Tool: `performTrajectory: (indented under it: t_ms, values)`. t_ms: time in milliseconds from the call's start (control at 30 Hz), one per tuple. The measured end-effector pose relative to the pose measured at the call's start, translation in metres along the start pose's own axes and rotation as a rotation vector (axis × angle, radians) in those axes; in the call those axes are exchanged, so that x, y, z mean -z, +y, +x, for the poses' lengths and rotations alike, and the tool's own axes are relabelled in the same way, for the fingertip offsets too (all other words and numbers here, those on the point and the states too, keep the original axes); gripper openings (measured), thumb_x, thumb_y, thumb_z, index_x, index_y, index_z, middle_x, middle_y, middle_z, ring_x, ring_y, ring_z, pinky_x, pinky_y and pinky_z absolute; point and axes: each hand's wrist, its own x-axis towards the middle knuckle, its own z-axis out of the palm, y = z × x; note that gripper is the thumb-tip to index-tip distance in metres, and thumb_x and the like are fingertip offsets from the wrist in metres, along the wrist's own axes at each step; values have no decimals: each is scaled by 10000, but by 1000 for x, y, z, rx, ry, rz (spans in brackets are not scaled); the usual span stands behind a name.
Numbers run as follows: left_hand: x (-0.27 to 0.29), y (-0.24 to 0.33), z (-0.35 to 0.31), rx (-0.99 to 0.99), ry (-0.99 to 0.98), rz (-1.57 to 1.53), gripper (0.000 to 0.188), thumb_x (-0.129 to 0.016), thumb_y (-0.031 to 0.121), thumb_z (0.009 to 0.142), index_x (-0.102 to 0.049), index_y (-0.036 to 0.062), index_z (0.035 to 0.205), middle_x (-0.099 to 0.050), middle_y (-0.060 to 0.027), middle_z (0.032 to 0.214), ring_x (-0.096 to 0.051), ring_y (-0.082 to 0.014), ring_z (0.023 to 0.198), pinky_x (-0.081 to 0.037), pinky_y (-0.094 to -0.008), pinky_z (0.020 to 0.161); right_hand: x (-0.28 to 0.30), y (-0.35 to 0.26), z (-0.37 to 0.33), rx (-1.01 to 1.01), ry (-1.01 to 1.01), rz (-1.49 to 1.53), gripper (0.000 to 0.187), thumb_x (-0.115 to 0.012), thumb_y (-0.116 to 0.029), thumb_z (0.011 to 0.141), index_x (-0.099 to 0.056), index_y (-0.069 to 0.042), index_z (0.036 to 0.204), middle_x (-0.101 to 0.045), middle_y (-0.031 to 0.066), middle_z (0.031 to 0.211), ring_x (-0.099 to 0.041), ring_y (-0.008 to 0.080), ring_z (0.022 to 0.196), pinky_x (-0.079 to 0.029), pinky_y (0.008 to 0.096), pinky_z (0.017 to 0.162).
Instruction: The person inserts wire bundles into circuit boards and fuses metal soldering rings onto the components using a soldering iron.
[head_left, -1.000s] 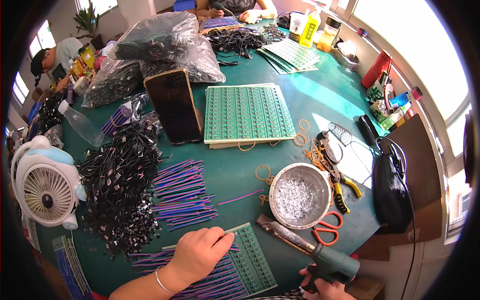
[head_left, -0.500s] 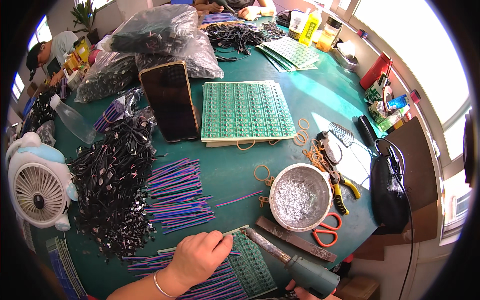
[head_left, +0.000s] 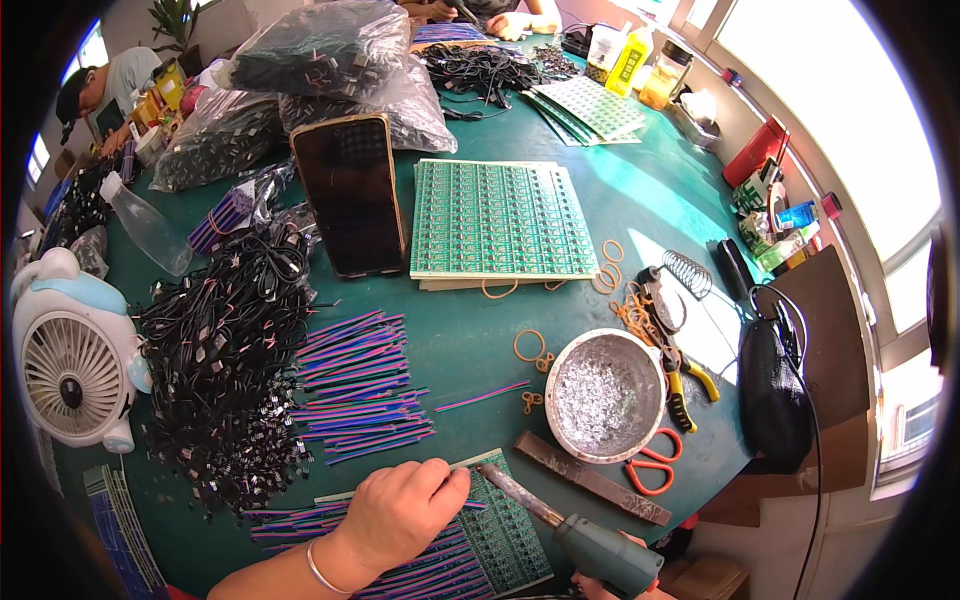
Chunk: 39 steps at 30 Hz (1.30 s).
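Left hand [head_left: 400, 515] has its fingers bunched low over the green circuit board [head_left: 515, 530], but can't tell whether that grip is clenched on anything; a wire end pokes out just past it; right hand [head_left: 592, 587] is mostly cut off, its grip wrapped around the soldering iron [head_left: 610, 555], tip right at the board's upper edge; the board lies on the bench's near side, coloured wires [head_left: 440, 570] laid across much of it.

Containers: round metal bowl [head_left: 645, 410] just beyond the iron, full of silvery bits; clear bags [head_left: 320, 50] at the back stuffed with dark cables; a lidded jar [head_left: 665, 80] of amber stuff next to a yellow bottle [head_left: 630, 62].

Bench [head_left: 470, 330] is green, sunlit on the right; black cables [head_left: 225, 370] heaped left, beside a pile of cut wires [head_left: 355, 385]; windows [head_left: 830, 120] along the right wall, plant [head_left: 175, 25] at back left.

Counts: three bags that I can make out; one bowl; one phone [head_left: 350, 200] propped up; one fan [head_left: 75, 350]; one pair of red-handled scissors [head_left: 655, 463]; one pair of yellow-handled pliers [head_left: 681, 405]; one stray wire [head_left: 482, 396] lying alone; two co-workers, one across the bench [head_left: 510, 22], one far left [head_left: 128, 80].
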Motion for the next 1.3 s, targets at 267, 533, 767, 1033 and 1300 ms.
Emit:
performTrajectory:
  t_ms: [267,533,767,1033,1300]
  values:
    - [1,1,0,2,-23,18,207,-631,101,737,-658,88,941,-536,-27,810,-558,-181,615,-456,-298,499,0,-1,-1,46,14,-32,298,-731,-37,749,-638,19,1027,-651,171,932,-619,339,788,-478,412,805]
    - [1,2,1,-1,-23,12,220,-649,90,723,-659,84,942,-541,-32,809,-571,-183,614,-467,-299,494,1,3,-6,61,23,-48,314,-729,-40,758,-626,26,1048,-639,178,947,-611,339,794,-483,404,755]
    - [2,2,1,-4,-15,8,220,-659,88,714,-662,78,934,-543,-38,805,-577,-185,611,-470,-300,489,-3,14,-10,100,41,-95,319,-732,-43,758,-625,23,1051,-638,174,941,-612,329,820,-489,402,732]
    - [0,1,1,-3,-13,10,208,-657,89,714,-660,72,922,-538,-38,795,-574,-184,604,-466,-299,483,-2,8,-7,147,33,-101,325,-732,-37,757,-624,20,1058,-642,174,949,-619,321,819,-492,396,726]
    - [0,2,2,-12,-11,22,207,-658,94,715,-663,73,920,-537,-34,783,-570,-179,594,-460,-299,477,-5,39,-33,-41,-53,-101,510,-749,-78,763,-527,23,1211,-637,145,1026,-625,301,928,-485,386,859]
